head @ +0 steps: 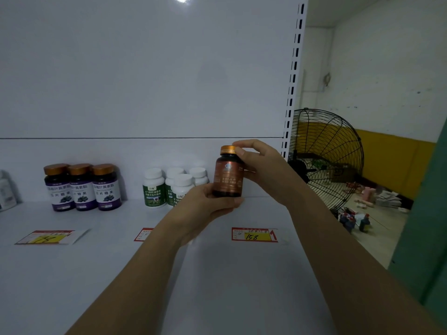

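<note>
A dark bottle with a copper label and gold cap (pixel 228 176) is held upright above the white shelf (pixel 96 262). My left hand (pixel 205 204) cups its base from below, fingers curled round the bottom. My right hand (pixel 256 170) grips it from the right side, with fingertips on the cap. The bottle hangs just above and behind a red and yellow price tag marked 158 (pixel 254 235).
Three purple-labelled bottles with gold caps (pixel 83 187) stand at the shelf's back left. Several white-capped green bottles (pixel 174 186) stand beside my left hand. Two other price tags (pixel 48 237) lie on the shelf. A black fan (pixel 326 160) stands right of the slotted upright (pixel 294 76).
</note>
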{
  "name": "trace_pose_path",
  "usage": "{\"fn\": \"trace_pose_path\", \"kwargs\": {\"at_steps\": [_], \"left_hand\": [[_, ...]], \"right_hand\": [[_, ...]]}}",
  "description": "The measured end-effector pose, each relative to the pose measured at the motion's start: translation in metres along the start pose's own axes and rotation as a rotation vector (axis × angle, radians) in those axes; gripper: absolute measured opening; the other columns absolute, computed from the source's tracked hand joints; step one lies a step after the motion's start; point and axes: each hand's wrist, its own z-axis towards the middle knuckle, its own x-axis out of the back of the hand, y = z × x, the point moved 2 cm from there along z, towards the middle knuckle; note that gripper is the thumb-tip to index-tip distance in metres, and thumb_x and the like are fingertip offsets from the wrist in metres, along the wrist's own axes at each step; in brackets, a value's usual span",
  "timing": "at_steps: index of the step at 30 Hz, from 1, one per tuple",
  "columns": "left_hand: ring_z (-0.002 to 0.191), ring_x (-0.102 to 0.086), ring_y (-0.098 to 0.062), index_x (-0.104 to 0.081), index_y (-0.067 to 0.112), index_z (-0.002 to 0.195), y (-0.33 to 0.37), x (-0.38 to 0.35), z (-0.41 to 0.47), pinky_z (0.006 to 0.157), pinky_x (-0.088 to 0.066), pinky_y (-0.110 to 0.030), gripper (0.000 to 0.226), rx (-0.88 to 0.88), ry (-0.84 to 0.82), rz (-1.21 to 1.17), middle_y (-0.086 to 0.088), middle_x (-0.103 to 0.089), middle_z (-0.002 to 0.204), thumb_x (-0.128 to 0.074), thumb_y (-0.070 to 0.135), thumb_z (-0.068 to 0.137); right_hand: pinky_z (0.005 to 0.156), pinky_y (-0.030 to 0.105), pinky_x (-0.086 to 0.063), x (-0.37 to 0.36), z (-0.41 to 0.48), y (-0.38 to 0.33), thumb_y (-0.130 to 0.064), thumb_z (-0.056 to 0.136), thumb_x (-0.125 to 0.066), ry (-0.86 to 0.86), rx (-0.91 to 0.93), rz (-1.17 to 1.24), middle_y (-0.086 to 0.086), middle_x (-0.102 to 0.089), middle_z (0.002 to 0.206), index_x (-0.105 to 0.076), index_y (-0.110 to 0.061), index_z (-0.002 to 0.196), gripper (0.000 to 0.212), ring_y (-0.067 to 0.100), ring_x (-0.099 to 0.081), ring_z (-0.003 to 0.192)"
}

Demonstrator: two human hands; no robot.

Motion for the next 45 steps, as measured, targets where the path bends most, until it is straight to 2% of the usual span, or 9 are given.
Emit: {"fn": "trace_pose_path", "kwargs": {"at_steps": [6, 11, 15, 19, 26, 32, 36, 40, 45], "left_hand": [[0.094, -0.068, -0.012, -0.065, 0.020, 0.111, -0.001, 0.000, 0.002, 0.088, -0.051, -0.025, 0.047, -0.066, 0.176, 0.375, 0.003, -0.072, 0.098, -0.083, 0.026, 0.068], [0.103, -0.066, -0.022, -0.061, 0.008, 0.119, 0.001, -0.002, 0.000, 0.093, -0.051, -0.030, 0.046, -0.011, 0.011, 0.114, -0.010, -0.070, 0.108, -0.075, 0.014, 0.075], [0.097, -0.068, -0.019, -0.064, 0.014, 0.110, 0.002, 0.000, 0.000, 0.087, -0.054, -0.028, 0.040, -0.073, 0.126, 0.261, -0.005, -0.072, 0.100, -0.079, 0.017, 0.072], [0.085, -0.066, -0.010, -0.060, 0.018, 0.106, 0.004, 0.001, 0.000, 0.068, -0.045, -0.016, 0.045, -0.105, 0.275, 0.343, 0.000, -0.070, 0.092, -0.083, 0.022, 0.068], [0.087, -0.068, -0.004, -0.064, 0.020, 0.115, 0.005, -0.003, -0.002, 0.075, -0.051, -0.014, 0.041, -0.077, 0.122, 0.353, 0.007, -0.072, 0.096, -0.076, 0.028, 0.076], [0.082, -0.065, -0.007, -0.057, 0.017, 0.105, 0.006, -0.002, -0.002, 0.066, -0.045, -0.014, 0.050, -0.122, 0.292, 0.467, 0.004, -0.069, 0.092, -0.085, 0.029, 0.066], [0.092, -0.067, -0.017, -0.058, 0.017, 0.109, 0.003, -0.005, -0.001, 0.085, -0.055, -0.030, 0.055, -0.046, 0.126, 0.387, -0.007, -0.069, 0.101, -0.085, 0.034, 0.065], [0.095, -0.068, -0.020, -0.058, 0.009, 0.112, 0.008, -0.008, -0.006, 0.083, -0.055, -0.025, 0.038, 0.022, -0.050, 0.072, -0.013, -0.068, 0.103, -0.071, 0.009, 0.077], [0.099, -0.067, -0.019, -0.061, 0.013, 0.116, 0.003, -0.002, -0.003, 0.092, -0.053, -0.032, 0.051, -0.052, 0.075, 0.273, -0.007, -0.070, 0.105, -0.081, 0.022, 0.070]], "right_hand": [[0.088, 0.035, -0.056, 0.000, 0.001, 0.000, -0.037, 0.082, -0.072, 0.116, -0.008, -0.073, 0.011, -0.068, 0.104, -0.060, -0.010, 0.112, 0.042, 0.022, -0.067, 0.096], [0.087, 0.033, -0.056, 0.006, -0.001, -0.003, -0.022, 0.092, -0.061, 0.091, 0.015, 0.022, 0.014, -0.062, 0.115, -0.058, -0.010, 0.116, 0.026, 0.023, -0.065, 0.098], [0.088, 0.030, -0.053, 0.002, -0.001, -0.003, -0.020, 0.095, -0.056, -0.012, 0.023, 0.052, 0.005, -0.065, 0.103, -0.058, -0.016, 0.118, 0.024, 0.015, -0.063, 0.094], [0.091, 0.033, -0.054, -0.003, -0.001, 0.000, -0.035, 0.086, -0.067, 0.055, 0.025, -0.070, 0.007, -0.061, 0.113, -0.059, -0.018, 0.118, 0.037, 0.018, -0.062, 0.106], [0.096, 0.038, -0.052, 0.004, 0.000, 0.002, -0.018, 0.085, -0.070, 0.043, 0.007, 0.063, 0.013, -0.062, 0.116, -0.052, -0.019, 0.127, 0.047, 0.026, -0.063, 0.107], [0.089, 0.031, -0.055, 0.001, -0.001, 0.000, -0.033, 0.082, -0.072, 0.059, 0.012, -0.051, 0.006, -0.067, 0.108, -0.058, -0.018, 0.121, 0.043, 0.015, -0.066, 0.099], [0.095, 0.036, -0.053, 0.005, 0.000, 0.004, -0.026, 0.084, -0.070, 0.022, 0.010, 0.044, 0.011, -0.066, 0.117, -0.059, -0.018, 0.121, 0.039, 0.022, -0.066, 0.104], [0.098, 0.038, -0.050, 0.005, 0.000, 0.003, -0.015, 0.091, -0.061, -0.082, 0.019, 0.153, 0.013, -0.064, 0.122, -0.058, -0.021, 0.121, 0.031, 0.027, -0.062, 0.113], [0.097, 0.035, -0.050, -0.001, 0.001, 0.004, -0.027, 0.091, -0.061, -0.091, 0.003, 0.049, 0.005, -0.061, 0.124, -0.053, -0.023, 0.128, 0.038, 0.019, -0.059, 0.114]]}}
